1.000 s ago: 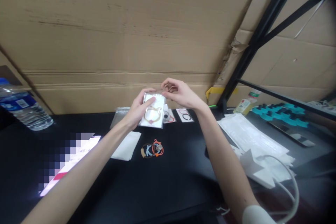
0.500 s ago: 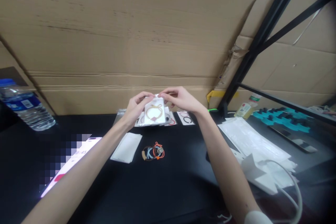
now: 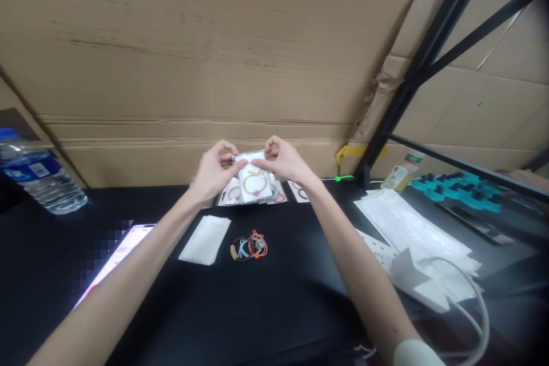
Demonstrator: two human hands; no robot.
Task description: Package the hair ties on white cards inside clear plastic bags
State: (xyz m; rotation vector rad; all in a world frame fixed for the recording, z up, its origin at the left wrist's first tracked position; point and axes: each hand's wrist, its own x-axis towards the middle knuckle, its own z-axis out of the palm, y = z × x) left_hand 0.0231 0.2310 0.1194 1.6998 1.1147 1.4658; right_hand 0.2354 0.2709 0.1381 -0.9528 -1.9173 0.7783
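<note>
Both hands hold one small clear packet (image 3: 254,182) that carries a tan hair tie on a white card, raised a little above the black table (image 3: 274,297). My left hand (image 3: 212,171) pinches its top left corner. My right hand (image 3: 283,160) pinches its top right corner. Beneath the packet lie more carded hair ties (image 3: 300,190) on the table. A loose bundle of orange, blue and brown hair ties (image 3: 249,246) rests nearer to me, beside a stack of empty white packets (image 3: 205,239).
A water bottle (image 3: 36,176) lies at the far left and a lit phone (image 3: 115,254) sits by my left forearm. White sheets (image 3: 412,229) and a white cable (image 3: 476,297) fill the right side. Teal pieces (image 3: 458,187) lie beyond. Cardboard (image 3: 214,57) walls the back.
My left hand has shifted from cradling the packet to pinching its top corner. The right hand has closed in on the other corner. The packet has sunk slightly toward the table.
</note>
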